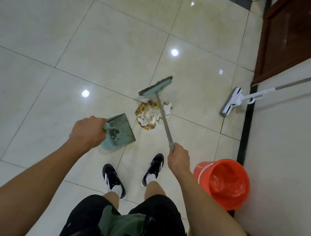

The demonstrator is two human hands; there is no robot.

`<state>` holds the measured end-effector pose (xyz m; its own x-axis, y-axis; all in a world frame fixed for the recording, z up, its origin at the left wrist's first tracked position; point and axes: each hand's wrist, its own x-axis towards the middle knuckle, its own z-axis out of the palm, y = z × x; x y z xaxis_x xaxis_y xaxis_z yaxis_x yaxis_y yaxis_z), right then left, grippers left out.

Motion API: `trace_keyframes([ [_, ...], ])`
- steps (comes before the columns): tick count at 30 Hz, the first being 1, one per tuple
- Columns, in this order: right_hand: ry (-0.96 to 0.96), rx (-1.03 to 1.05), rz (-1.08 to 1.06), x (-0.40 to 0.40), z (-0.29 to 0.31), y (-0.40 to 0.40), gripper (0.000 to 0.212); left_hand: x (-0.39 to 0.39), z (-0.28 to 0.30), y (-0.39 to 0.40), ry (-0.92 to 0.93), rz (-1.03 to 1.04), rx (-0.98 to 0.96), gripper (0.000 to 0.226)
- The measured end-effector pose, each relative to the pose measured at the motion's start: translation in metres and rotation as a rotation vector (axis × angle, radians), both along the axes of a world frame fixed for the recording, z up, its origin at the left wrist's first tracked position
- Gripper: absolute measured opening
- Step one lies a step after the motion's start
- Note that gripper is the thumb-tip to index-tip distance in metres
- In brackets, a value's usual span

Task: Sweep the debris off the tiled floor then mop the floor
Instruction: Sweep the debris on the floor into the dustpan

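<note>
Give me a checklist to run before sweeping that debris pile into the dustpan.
1. Left hand grips the dustpan handle: ok.
2. Right hand grips the broom handle: ok.
3. Broom head sits behind the debris pile, on its far side: ok.
4. Dustpan mouth faces the pile: not ok, it lies beside the pile on the left, angled away.
5. Dustpan lip flat on the tiled floor: cannot tell.
6. Lined red bucket within reach for emptying: ok, likely.
</note>
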<state>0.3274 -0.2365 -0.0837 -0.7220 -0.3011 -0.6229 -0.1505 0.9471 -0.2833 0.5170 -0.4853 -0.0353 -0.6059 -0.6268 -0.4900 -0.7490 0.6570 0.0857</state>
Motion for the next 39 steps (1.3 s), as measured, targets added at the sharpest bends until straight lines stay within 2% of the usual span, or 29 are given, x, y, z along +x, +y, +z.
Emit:
trace_keyframes([
  [1,-0.074,-0.016,-0.102,0.008,0.0,0.001,0.007,0.001,0.0,-0.001,0.01,0.0,0.005,0.017],
  [4,-0.476,-0.136,-0.439,0.024,0.006,-0.007,0.011,0.006,-0.002,-0.001,0.013,-0.024,-0.001,0.017],
  [8,-0.43,-0.283,-0.545,0.01,0.009,-0.022,0.007,0.008,-0.003,-0.002,0.021,-0.028,0.023,0.02],
  [17,-0.192,-0.108,-0.277,-0.002,0.0,0.018,0.033,-0.011,-0.004,0.004,0.02,0.006,0.03,0.017],
  [23,-0.063,0.057,-0.033,-0.053,-0.005,0.023,0.031,-0.036,-0.008,0.01,0.011,0.003,0.032,0.017],
  [30,-0.077,0.188,0.076,-0.105,-0.022,0.015,0.041,-0.055,-0.021,0.015,-0.022,0.05,0.044,0.012],
  [39,-0.202,0.222,0.154,-0.127,-0.027,0.001,0.033,-0.076,-0.026,0.021,-0.037,0.09,0.073,0.009],
])
